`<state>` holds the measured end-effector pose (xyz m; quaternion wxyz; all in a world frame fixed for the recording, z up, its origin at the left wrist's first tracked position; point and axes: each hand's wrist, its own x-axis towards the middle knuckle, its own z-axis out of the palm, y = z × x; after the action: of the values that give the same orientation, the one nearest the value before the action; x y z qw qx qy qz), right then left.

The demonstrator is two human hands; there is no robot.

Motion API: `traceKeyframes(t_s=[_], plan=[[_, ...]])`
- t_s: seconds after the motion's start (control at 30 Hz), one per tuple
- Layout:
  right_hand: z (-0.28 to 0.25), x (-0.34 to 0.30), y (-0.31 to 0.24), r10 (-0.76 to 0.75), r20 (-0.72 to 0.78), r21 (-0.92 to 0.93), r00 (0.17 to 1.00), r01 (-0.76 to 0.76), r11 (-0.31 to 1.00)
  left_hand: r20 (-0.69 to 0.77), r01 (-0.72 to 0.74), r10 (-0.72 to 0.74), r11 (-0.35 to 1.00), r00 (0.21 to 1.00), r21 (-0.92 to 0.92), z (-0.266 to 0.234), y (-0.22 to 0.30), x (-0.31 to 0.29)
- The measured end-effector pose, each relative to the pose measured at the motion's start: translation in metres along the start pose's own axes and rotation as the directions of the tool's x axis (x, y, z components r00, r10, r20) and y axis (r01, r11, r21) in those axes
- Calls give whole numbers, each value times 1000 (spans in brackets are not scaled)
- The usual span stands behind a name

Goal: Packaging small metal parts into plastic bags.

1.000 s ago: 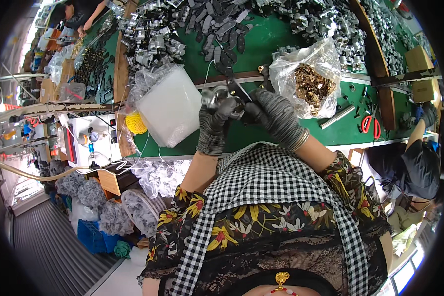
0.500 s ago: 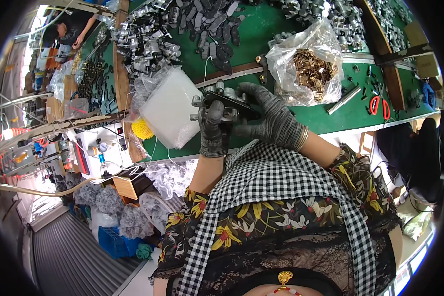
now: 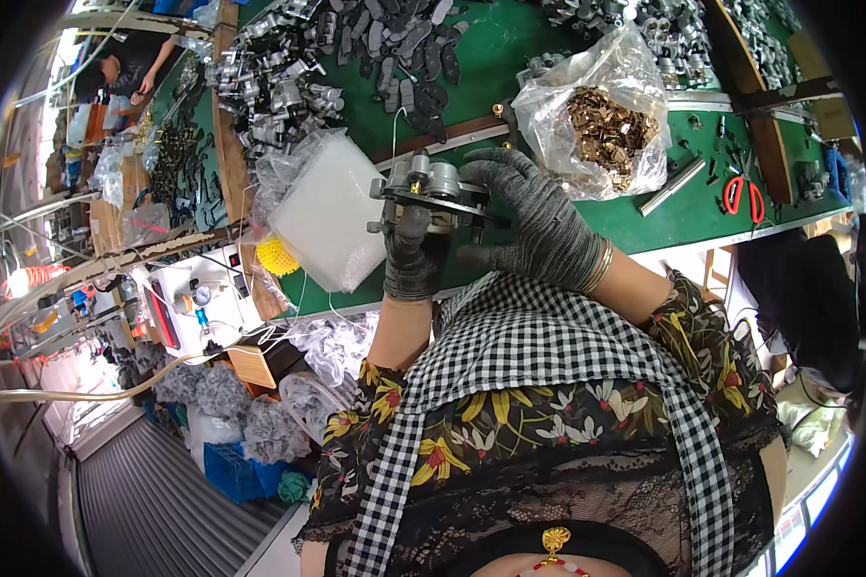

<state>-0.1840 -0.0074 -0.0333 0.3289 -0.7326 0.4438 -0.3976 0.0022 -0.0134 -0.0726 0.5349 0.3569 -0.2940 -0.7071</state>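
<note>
Left hand (image 3: 414, 262), partly hidden, gripping metal assembly (image 3: 442, 181)

Part (image 3: 441, 185) in the left hand (image 3: 411, 258), right hand (image 3: 548, 216) at its right end, over the table (image 3: 510, 58).
Left of the part lies the block (image 3: 327, 213), the ball (image 3: 277, 255) at its left edge; right, beyond the right hand, the bag (image 3: 546, 113) with clips (image 3: 611, 130) inside, then the rod (image 3: 672, 188) and scissors (image 3: 743, 199). Behind lie pads (image 3: 409, 48), between the left castings (image 3: 277, 91) and right castings (image 3: 672, 43).
</note>
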Motion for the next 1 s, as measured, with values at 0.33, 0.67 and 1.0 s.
traceKeyframes(t_s=[0.33, 0.67, 1.0], plan=[[-6, 3, -1, -100, -7, -49, 995, 100, 994, 174, -48, 60, 996, 983, -71, 4, 9, 6], [-10, 9, -14, -55, 18, 8, 998, 55, 998, 119, -34, 36, 999, 992, -19, 1, 19, 1], [-8, 12, -4, -117, -27, -28, 993, 116, 993, 165, -23, 40, 995, 985, -102, 2, 14, 12]])
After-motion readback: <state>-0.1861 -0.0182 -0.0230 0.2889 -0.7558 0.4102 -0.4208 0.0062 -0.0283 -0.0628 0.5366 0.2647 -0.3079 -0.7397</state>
